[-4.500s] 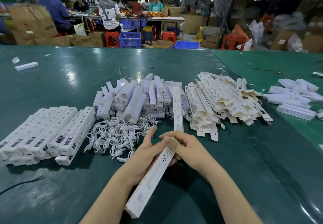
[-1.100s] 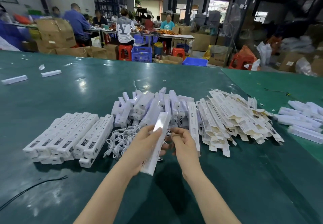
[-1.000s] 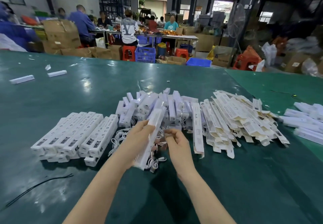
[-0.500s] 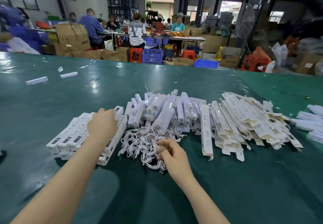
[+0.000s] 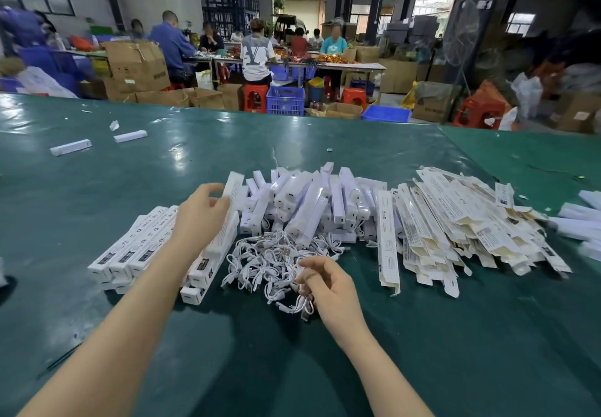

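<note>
A row of packed long white boxes lies at the left on the green table. My left hand is over the row's right end, its loosely curled fingers touching the side of the last box. A tangle of small white cables lies in the middle. My right hand pinches cables at the tangle's near edge. Behind it is a heap of white stick-shaped devices.
A heap of flattened printed cartons lies to the right, with one carton apart beside it. More white pieces lie at the right edge and two loose boxes far left. People work at tables beyond.
My hands held one box together, then my left hand carried it to the row and laid it at the right end. My right hand dropped to the cable tangle and took hold of cables.
</note>
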### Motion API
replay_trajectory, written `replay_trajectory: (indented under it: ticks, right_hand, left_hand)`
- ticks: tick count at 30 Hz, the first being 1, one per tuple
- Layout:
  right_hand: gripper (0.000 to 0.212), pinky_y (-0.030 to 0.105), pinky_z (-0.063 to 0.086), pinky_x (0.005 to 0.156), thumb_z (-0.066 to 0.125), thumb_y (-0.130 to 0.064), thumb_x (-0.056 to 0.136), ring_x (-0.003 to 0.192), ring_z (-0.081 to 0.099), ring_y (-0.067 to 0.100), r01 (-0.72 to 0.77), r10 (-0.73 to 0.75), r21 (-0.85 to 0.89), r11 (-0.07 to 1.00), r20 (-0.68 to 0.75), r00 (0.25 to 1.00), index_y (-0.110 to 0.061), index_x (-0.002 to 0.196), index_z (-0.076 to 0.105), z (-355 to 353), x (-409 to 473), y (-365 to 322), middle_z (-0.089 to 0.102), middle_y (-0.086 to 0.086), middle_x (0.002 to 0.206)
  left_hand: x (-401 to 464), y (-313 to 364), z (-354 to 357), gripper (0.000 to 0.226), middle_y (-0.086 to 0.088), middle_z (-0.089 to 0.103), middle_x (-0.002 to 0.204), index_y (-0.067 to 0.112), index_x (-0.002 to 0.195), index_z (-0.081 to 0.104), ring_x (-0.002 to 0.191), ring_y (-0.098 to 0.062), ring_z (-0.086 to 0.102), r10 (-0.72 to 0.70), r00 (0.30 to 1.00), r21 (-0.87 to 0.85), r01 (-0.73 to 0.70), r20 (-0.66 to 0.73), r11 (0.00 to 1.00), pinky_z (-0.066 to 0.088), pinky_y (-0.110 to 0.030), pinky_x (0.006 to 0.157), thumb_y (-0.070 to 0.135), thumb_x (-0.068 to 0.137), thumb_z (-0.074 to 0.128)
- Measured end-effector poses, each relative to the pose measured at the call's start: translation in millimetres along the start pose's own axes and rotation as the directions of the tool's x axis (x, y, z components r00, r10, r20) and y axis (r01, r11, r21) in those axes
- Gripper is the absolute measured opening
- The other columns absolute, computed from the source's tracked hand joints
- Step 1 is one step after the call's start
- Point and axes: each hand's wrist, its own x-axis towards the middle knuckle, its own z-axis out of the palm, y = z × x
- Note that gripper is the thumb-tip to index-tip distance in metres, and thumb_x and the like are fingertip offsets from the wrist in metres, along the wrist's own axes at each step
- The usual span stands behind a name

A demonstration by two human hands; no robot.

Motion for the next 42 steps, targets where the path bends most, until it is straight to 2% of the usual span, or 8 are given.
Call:
replay_trajectory:
  ticks: [3,6,13,19,27,33,39,42]
  right_hand:
    - [0.018,0.025,0.049,0.063,0.054,-0.005,0.096,0.065,0.059,0.004,0.030,-0.030,0.032,0.999,-0.018,0.999,-0.020,0.096,0.065,1,-1,-2,0.065,-0.007,0.077]
    - [0.015,0.021,0.049,0.070,0.058,-0.008,0.095,0.069,0.059,0.004,0.057,-0.057,0.034,0.998,-0.008,0.998,-0.021,0.096,0.065,3,-3,-1,0.065,-0.009,0.079]
    - [0.011,0.026,0.049,0.072,0.062,-0.019,0.094,0.069,0.057,0.006,0.068,-0.068,0.013,0.998,0.024,0.997,-0.028,0.095,0.067,1,-5,-1,0.067,-0.013,0.076]
    - [0.031,0.023,0.051,0.068,0.072,-0.057,0.067,0.072,0.062,0.009,0.050,-0.045,-0.035,0.998,0.118,0.992,-0.052,0.095,0.059,9,-10,-5,0.070,-0.010,0.080]
    - [0.038,0.029,0.051,0.082,0.077,-0.024,0.080,0.092,0.060,0.009,0.179,-0.239,-0.240,0.954,-0.249,0.939,-0.047,0.099,0.053,3,-6,-1,0.059,-0.012,0.095]
    - [0.051,0.024,0.043,0.095,0.078,-0.021,0.079,0.116,0.044,0.009,0.214,-0.278,-0.287,0.934,-0.206,0.938,-0.043,0.110,0.044,1,-7,-3,0.037,-0.028,0.115]
    - [0.033,0.014,0.051,0.069,0.073,-0.034,0.086,0.083,0.065,-0.001,0.131,-0.141,-0.113,0.985,-0.079,0.987,-0.042,0.111,0.052,-2,-7,-4,0.065,-0.026,0.101]
    - [0.017,0.018,0.049,0.057,0.068,-0.026,0.090,0.063,0.062,0.004,0.078,-0.072,0.044,0.996,-0.132,0.989,-0.030,0.106,0.063,-4,-4,-3,0.071,-0.013,0.082]
  left_hand:
    - [-9,20,3,0.029,-0.007,0.070,0.098,0.013,0.125,0.059,0.073,-0.016,0.066,-0.193,0.922,-0.525,0.352,0.334,0.775,0.055,-0.030,0.056,0.027,0.102,0.050]
    - [-21,28,14,0.052,-0.008,0.069,0.073,0.005,0.113,0.060,0.057,-0.014,0.064,-0.133,0.736,-0.635,0.648,0.663,0.422,0.053,-0.022,0.044,0.048,0.084,0.063]
    - [-29,19,47,0.033,-0.014,0.074,0.102,-0.003,0.121,0.060,0.079,-0.019,0.073,-0.049,0.692,-0.609,0.663,0.720,0.435,0.058,-0.027,0.057,0.020,0.099,0.051]
    - [-42,23,65,0.042,-0.002,0.069,0.087,0.012,0.106,0.069,0.070,-0.013,0.067,-0.035,0.732,-0.666,0.636,0.680,0.390,0.053,-0.026,0.053,0.050,0.093,0.058]
    - [-51,33,72,0.027,-0.001,0.067,0.092,0.014,0.120,0.062,0.079,-0.014,0.063,0.022,0.862,-0.757,0.433,0.507,0.489,0.052,-0.029,0.066,0.029,0.098,0.057]
    - [-54,33,76,0.032,-0.005,0.073,0.096,0.009,0.124,0.055,0.086,-0.020,0.068,0.079,0.876,-0.807,0.398,0.475,0.435,0.059,-0.039,0.075,0.021,0.095,0.059]
    - [-54,30,74,0.024,-0.010,0.072,0.105,0.008,0.113,0.062,0.092,-0.020,0.071,0.116,0.839,-0.825,0.481,0.531,0.296,0.061,-0.036,0.075,0.018,0.104,0.043]
    - [-55,31,75,0.023,-0.006,0.066,0.104,0.015,0.124,0.054,0.081,-0.014,0.066,0.053,0.890,-0.783,0.369,0.453,0.502,0.056,-0.028,0.069,0.018,0.101,0.052]
